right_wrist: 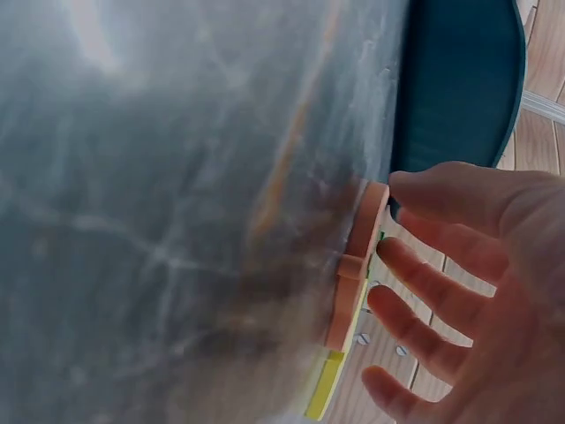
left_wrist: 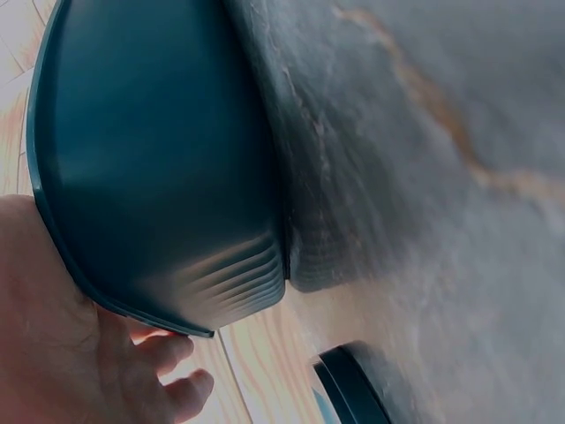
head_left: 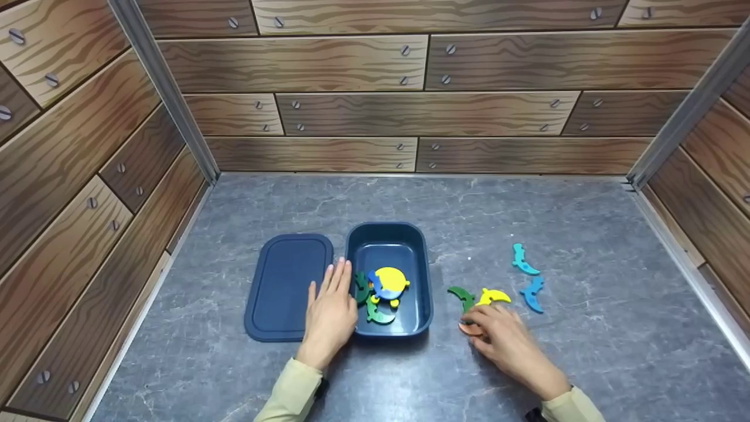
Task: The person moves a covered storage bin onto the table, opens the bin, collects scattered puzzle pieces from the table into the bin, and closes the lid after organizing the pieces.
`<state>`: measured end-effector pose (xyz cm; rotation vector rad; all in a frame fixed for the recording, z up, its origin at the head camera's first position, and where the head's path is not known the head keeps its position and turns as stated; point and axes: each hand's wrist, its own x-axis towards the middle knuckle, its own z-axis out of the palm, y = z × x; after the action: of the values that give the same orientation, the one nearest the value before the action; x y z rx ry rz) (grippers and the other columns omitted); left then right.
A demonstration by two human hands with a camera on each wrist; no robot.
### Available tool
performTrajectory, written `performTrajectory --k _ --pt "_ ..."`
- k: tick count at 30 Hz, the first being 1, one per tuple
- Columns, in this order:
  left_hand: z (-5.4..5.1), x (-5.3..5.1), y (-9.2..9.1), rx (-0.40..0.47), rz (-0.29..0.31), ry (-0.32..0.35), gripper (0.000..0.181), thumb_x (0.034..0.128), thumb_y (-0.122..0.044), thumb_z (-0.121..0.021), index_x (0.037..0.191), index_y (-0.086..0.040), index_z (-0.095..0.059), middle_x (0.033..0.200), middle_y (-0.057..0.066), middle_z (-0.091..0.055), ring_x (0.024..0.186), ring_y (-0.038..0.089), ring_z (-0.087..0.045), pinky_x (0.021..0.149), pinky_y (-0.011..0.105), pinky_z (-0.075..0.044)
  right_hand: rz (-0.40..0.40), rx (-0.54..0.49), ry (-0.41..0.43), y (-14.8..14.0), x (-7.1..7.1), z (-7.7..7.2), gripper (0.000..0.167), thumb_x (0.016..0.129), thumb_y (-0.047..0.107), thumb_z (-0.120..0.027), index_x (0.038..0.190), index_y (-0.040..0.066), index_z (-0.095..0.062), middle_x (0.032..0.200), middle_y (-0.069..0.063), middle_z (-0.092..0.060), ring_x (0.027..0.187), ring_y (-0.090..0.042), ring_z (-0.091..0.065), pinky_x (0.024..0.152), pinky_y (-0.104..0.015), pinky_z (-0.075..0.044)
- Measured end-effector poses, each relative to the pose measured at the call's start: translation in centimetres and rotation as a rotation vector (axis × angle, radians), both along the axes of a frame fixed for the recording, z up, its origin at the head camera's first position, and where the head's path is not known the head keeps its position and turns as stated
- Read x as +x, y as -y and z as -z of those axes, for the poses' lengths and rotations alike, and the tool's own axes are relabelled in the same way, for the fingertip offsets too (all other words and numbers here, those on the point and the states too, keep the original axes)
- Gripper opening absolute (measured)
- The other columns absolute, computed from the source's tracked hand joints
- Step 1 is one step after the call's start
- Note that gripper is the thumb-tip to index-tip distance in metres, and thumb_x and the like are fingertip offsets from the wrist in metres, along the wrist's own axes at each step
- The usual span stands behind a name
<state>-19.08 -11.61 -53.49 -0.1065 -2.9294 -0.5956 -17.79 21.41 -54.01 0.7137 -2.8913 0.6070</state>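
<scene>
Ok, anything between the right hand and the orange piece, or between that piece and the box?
Nothing visible separates the right hand from the orange piece. Toward the open box, only its right wall stands in between.

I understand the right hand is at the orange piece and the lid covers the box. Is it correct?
No: the lid is off the box, on the table to its left, as the head view shows. The right hand is at the orange piece.

Head view high, forward-down; wrist views low, close, forward along the table point(head_left: 586, 357), box point(head_left: 387, 233) in all.
</scene>
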Motion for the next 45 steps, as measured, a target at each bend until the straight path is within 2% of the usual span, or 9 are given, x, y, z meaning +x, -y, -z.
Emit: performTrajectory --k 6,14,20,25,29,34,45 --pt "0.11 0.07 0.01 -0.001 -0.003 -0.014 0.061 0.0988 -0.015 -0.049 0.156 -0.015 -0.029 0.161 -0.001 -0.023 0.148 0.023 -0.02 0.115 0.057 -0.017 0.007 0.042 -0.009 0.15 -0.26 0.26 0.026 0.079 0.01 -0.081 0.102 0.02 -0.074 0.103 0.009 -0.065 0.101 -0.019 -0.058 0.085 -0.048 -0.044" --pt "0.13 0.09 -0.01 -0.008 -0.001 -0.019 0.061 0.0988 -0.015 -0.05 0.156 -0.014 -0.03 0.161 0.0 -0.024 0.147 0.023 -0.021 0.115 0.057 -0.017 -0.007 0.05 -0.041 0.33 -0.55 0.3 0.018 0.077 0.008 -0.082 0.09 0.019 -0.075 0.094 0.009 -0.06 0.088 -0.014 -0.056 0.076 -0.043 -0.045" --pt "0.04 0.0 0.02 -0.008 -0.004 -0.008 0.061 0.0991 -0.016 -0.05 0.157 -0.015 -0.029 0.161 -0.001 -0.022 0.148 0.022 -0.019 0.115 0.057 -0.017 -0.003 0.048 -0.043 0.41 -0.68 0.26 0.019 0.076 0.006 -0.081 0.087 0.019 -0.074 0.09 0.01 -0.057 0.084 -0.012 -0.054 0.077 -0.042 -0.044" --pt "0.03 0.04 -0.01 -0.008 -0.004 -0.004 0.061 0.099 -0.016 -0.05 0.156 -0.014 -0.029 0.161 0.0 -0.023 0.148 0.023 -0.019 0.115 0.057 -0.017 0.005 0.056 -0.054 0.46 -0.49 0.38 0.016 0.077 0.007 -0.08 0.086 0.018 -0.073 0.093 0.008 -0.059 0.089 -0.017 -0.055 0.081 -0.044 -0.044" --pt "-0.04 0.01 -0.05 -0.009 -0.003 0.002 0.061 0.0991 -0.016 -0.05 0.156 -0.014 -0.029 0.162 0.0 -0.022 0.148 0.023 -0.019 0.115 0.057 -0.017 0.007 0.029 -0.086 0.47 -0.41 0.39 0.012 0.081 0.012 -0.08 0.086 0.019 -0.072 0.093 0.008 -0.064 0.092 -0.018 -0.056 0.082 -0.043 -0.044" --pt "-0.15 -0.03 -0.02 0.001 -0.002 0.003 0.061 0.0995 -0.016 -0.049 0.157 -0.015 -0.028 0.162 -0.001 -0.021 0.148 0.023 -0.019 0.116 0.057 -0.016 0.0 -0.034 -0.134 0.51 -0.53 0.34 0.01 0.083 0.016 -0.08 0.084 0.02 -0.071 0.084 0.011 -0.064 0.089 -0.016 -0.055 0.077 -0.04 -0.043" --pt "0.14 -0.01 0.03 0.019 -0.001 0.002 0.06 0.0995 -0.015 -0.047 0.157 -0.015 -0.028 0.162 -0.002 -0.022 0.148 0.022 -0.019 0.116 0.057 -0.015 0.0 -0.094 -0.171 0.64 -0.35 0.31 0.019 0.087 0.019 -0.077 0.075 0.022 -0.062 0.073 0.013 -0.05 0.074 -0.008 -0.048 0.073 -0.037 -0.041"
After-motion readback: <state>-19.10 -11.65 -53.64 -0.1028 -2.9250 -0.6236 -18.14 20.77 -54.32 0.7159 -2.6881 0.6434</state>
